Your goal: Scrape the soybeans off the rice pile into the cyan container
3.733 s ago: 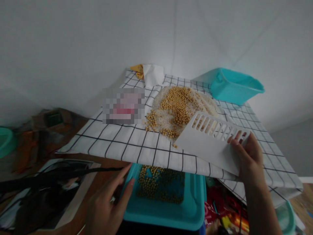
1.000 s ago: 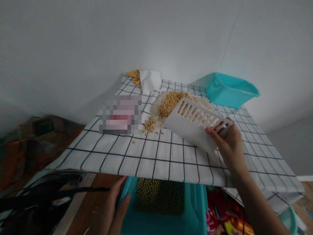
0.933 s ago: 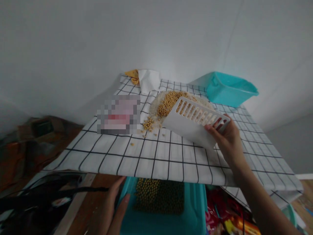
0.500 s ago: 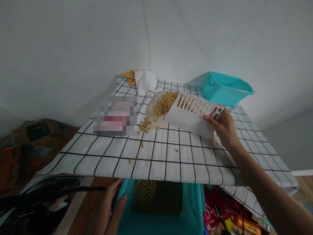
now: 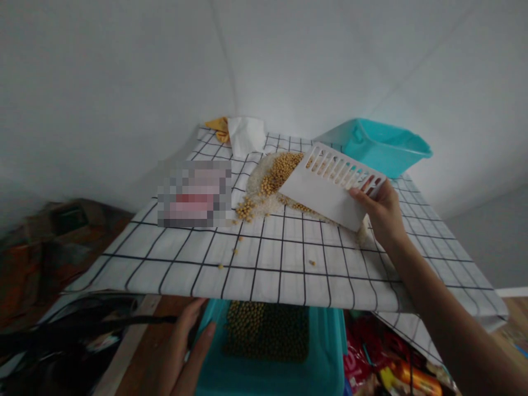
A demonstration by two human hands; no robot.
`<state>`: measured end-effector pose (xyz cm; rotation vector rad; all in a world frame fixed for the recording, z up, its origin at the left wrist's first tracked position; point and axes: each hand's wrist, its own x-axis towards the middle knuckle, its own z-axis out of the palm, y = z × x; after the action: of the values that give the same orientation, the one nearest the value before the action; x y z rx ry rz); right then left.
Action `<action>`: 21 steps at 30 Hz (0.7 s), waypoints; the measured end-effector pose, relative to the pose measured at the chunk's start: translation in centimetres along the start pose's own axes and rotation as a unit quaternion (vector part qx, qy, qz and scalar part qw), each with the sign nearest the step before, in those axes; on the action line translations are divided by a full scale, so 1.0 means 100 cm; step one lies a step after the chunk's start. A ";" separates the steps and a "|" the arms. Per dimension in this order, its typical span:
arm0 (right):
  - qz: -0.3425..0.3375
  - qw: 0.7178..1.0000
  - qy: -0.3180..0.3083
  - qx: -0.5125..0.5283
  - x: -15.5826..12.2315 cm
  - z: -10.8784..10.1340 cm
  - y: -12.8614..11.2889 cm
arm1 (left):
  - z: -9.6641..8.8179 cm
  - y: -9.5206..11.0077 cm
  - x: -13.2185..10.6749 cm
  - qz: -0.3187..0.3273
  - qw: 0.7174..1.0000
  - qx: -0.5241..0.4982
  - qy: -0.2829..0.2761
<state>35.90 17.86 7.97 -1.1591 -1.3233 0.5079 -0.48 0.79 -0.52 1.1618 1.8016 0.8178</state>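
My right hand (image 5: 381, 212) grips the right end of a white slotted plastic board (image 5: 319, 190), thumb on its near face. The board stands tilted over a pile of soybeans (image 5: 282, 168) mixed with pale grains (image 5: 260, 175) on the checked tablecloth (image 5: 264, 258). Through the slots and under its lower edge more beans show. Below the table's front edge my left hand (image 5: 187, 344) closes around the left rim of a teal bin (image 5: 325, 352), which has soybeans (image 5: 245, 324) in its bottom. A few stray beans lie near the table's front.
A second teal bin (image 5: 381, 143) sits tilted at the back right against the wall. White paper (image 5: 247, 135) and a yellow item (image 5: 220, 127) lie at the back left. A blurred-out pink item (image 5: 193, 195) is on the left. Bags and an orange bottle (image 5: 416, 379) lie below right.
My right hand has raised and tilted the board slightly, moving it right, so beans now show under its lower edge. A stray bean near the front lies farther right. My left hand stays on the bin.
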 end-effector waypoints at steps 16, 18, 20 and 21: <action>0.027 0.998 0.023 0.043 0.004 -0.015 -0.001 | -0.002 -0.003 0.002 0.004 1.000 0.025 0.003; 0.031 0.998 0.017 0.052 0.003 -0.013 -0.002 | -0.002 -0.003 0.002 0.004 1.000 0.030 -0.002; 0.034 0.997 0.017 0.063 0.001 -0.011 -0.003 | -0.002 -0.003 0.003 0.008 0.999 0.032 -0.009; 0.034 0.997 0.020 0.067 0.001 -0.010 -0.003 | -0.002 -0.003 0.003 0.010 0.999 0.032 -0.010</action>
<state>36.73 17.42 8.44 -1.1014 -1.1997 0.6109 -0.86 0.94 -0.80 1.2266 1.8140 0.7637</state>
